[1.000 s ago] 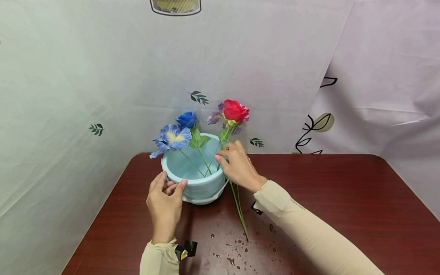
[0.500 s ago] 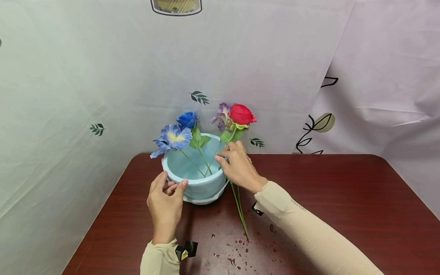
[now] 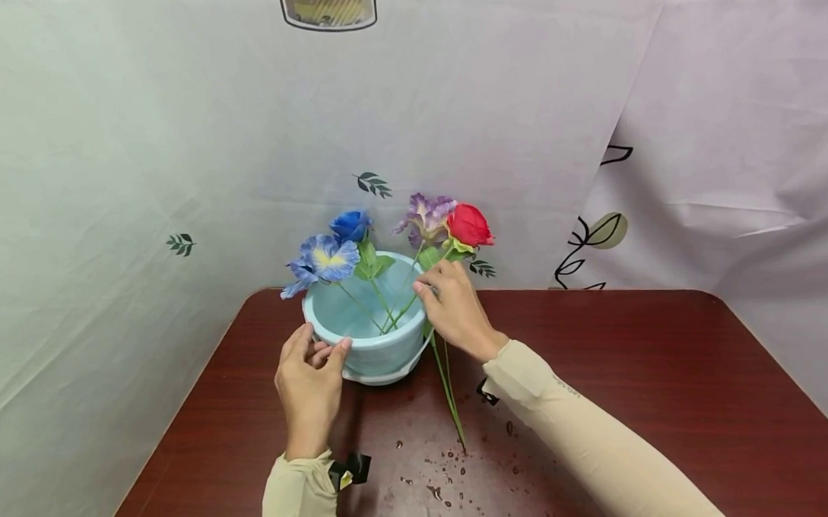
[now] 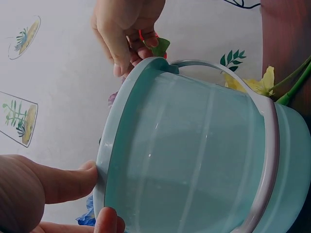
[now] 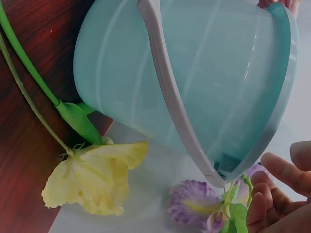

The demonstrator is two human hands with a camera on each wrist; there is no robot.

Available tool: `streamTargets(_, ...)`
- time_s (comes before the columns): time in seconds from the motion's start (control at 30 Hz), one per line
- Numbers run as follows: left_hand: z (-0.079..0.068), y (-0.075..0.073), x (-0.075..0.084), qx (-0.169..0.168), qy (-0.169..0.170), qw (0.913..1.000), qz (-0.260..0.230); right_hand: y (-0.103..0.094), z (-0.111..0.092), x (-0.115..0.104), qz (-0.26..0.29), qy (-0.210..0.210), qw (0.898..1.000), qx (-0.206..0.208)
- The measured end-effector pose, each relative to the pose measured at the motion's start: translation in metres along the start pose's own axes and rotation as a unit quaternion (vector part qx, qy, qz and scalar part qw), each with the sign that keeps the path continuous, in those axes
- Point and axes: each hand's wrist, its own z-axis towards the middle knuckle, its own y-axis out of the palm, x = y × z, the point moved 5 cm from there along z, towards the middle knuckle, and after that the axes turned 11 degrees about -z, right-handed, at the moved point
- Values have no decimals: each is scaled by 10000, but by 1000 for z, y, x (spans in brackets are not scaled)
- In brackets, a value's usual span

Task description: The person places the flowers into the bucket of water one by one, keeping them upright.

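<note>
A pale blue bucket [image 3: 383, 355] stands on the table. My left hand [image 3: 311, 391] grips its near-left rim, thumb and fingertips at the edge. At the right rim, my right hand [image 3: 457, 306] pinches the stem of a red rose [image 3: 471, 224], whose lower stem runs down into the bucket. Its exact finger contact is partly hidden. A purple iris [image 3: 424, 216] rises just left of the rose. On the bucket's left side stand a blue rose [image 3: 350, 226] and a blue iris [image 3: 329, 257], their stems inside.
Outside the bucket's right side lies a yellow flower [image 5: 92, 179], with green stems [image 3: 450, 398] reaching toward the front. A bucket handle [image 5: 170, 92] hangs down the outside. Water drops [image 3: 434, 492] dot the dark red table [image 3: 630, 373]. A printed cloth [image 3: 519, 118] hangs behind.
The red rose has tilted right and lower, uncovering more of the purple iris. My right hand has shifted slightly right. My left hand and the bucket have stayed put.
</note>
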Motion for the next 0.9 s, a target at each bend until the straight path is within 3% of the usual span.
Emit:
streamTargets(0.17,0,0,0,9,-25,10000,-11,-2,0,0,32,-23,9999,112)
streamTargets(0.37,0,1,0,29,26,10000,-9,-8,0,3,141,-113,9981,594)
streamTargets(0.6,0,1,0,37,34,10000,-2,-15,-2,11,153,166,9954,933)
streamTargets(0.9,1,1,0,41,21,10000,-34,-19,-7,22,153,556,9935,981)
